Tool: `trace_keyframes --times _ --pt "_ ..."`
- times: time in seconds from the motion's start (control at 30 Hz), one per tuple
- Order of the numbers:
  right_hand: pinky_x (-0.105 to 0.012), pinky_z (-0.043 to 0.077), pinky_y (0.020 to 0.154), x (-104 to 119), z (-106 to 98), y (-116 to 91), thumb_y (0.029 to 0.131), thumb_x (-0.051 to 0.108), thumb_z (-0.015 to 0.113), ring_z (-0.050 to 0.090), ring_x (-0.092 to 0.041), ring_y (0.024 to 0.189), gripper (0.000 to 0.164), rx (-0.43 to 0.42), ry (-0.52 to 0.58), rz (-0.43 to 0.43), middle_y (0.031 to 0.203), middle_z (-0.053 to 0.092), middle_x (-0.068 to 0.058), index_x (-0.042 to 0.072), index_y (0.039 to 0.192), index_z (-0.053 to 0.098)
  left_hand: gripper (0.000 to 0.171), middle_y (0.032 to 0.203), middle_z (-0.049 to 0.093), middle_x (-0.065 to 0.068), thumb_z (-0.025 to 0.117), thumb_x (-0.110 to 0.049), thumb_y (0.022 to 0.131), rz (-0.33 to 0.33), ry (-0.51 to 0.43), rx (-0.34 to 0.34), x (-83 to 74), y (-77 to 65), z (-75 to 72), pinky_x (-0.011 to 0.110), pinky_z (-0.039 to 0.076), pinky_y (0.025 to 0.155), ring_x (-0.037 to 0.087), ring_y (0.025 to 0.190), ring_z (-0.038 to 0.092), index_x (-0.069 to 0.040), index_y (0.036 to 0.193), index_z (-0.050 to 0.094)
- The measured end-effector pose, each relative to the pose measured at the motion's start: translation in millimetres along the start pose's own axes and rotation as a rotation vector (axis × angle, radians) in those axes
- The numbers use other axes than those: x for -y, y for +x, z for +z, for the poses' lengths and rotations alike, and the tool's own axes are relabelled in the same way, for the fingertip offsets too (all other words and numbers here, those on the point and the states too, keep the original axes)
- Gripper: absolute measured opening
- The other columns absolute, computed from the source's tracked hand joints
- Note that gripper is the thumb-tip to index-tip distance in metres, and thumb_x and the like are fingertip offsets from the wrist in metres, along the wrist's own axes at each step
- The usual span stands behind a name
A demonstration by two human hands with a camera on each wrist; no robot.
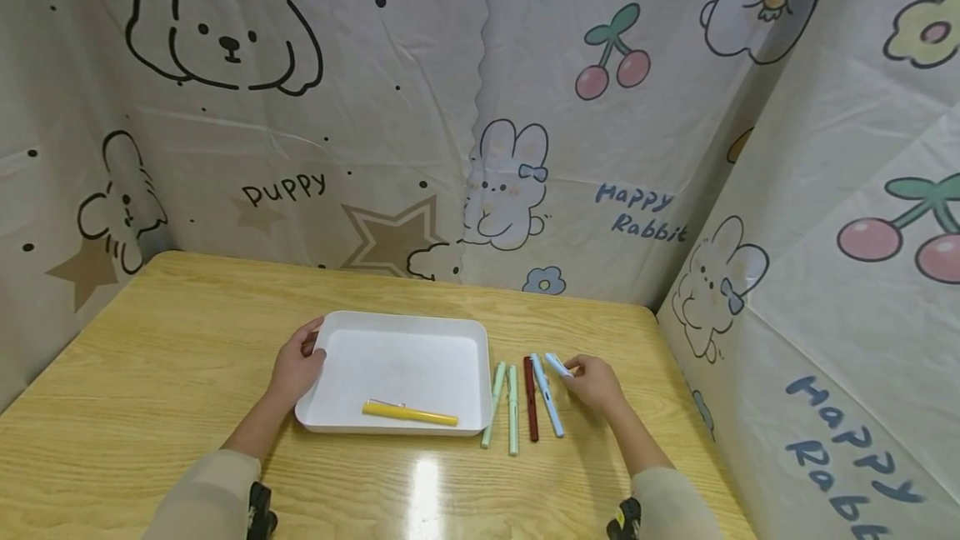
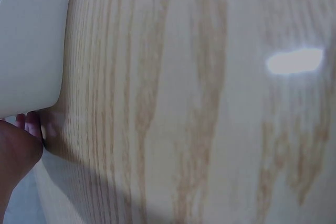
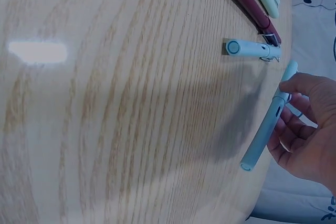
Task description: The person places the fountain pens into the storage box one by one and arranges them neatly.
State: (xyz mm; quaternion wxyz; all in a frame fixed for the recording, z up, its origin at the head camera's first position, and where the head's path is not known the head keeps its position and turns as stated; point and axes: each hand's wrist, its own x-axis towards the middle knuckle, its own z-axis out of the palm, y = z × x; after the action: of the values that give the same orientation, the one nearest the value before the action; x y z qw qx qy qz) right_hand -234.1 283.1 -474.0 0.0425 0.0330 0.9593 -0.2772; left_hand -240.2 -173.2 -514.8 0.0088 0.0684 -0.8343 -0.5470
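My left hand holds the white tray at its left side, thumb over the rim and fingers outside it. In the left wrist view, the left hand shows only in part beside the tray's corner. A yellow pen lies in the tray near its front wall. My right hand pinches a light blue pen between thumb and fingers, right of the row of pens. Nearest it lies another light blue pen, beside a dark red pen.
Two light green pens lie between the tray and the dark red pen, one of them close against the tray's right wall. The wooden table is enclosed by printed cloth at the back and sides.
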Motion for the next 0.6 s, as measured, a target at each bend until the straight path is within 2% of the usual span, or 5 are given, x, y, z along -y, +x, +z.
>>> trace_keyframes --times 0.13,0.6 --pt "-0.028 0.042 0.063 4.5 -0.7 -0.8 0.083 0.012 0.065 0.051 -0.017 0.074 0.022 0.006 -0.009 -0.050 0.083 0.060 -0.008 0.001 0.103 0.066 0.055 0.136 0.042 0.028 0.038 -0.002 0.091 0.004 0.000 -0.002 -0.1 -0.1 0.1 0.043 0.043 0.095 0.037 0.119 0.047 -0.003 0.146 0.029" --pt "-0.029 0.041 0.065 20.0 -1.4 -0.2 0.083 0.012 0.064 0.048 -0.018 0.076 0.023 0.033 -0.027 -0.103 0.085 0.057 -0.006 0.003 0.104 0.067 0.055 0.137 0.041 0.027 0.037 -0.002 0.092 -0.007 -0.007 0.009 1.4 0.9 -0.1 0.043 0.043 0.095 0.036 0.120 0.045 -0.005 0.146 0.028"
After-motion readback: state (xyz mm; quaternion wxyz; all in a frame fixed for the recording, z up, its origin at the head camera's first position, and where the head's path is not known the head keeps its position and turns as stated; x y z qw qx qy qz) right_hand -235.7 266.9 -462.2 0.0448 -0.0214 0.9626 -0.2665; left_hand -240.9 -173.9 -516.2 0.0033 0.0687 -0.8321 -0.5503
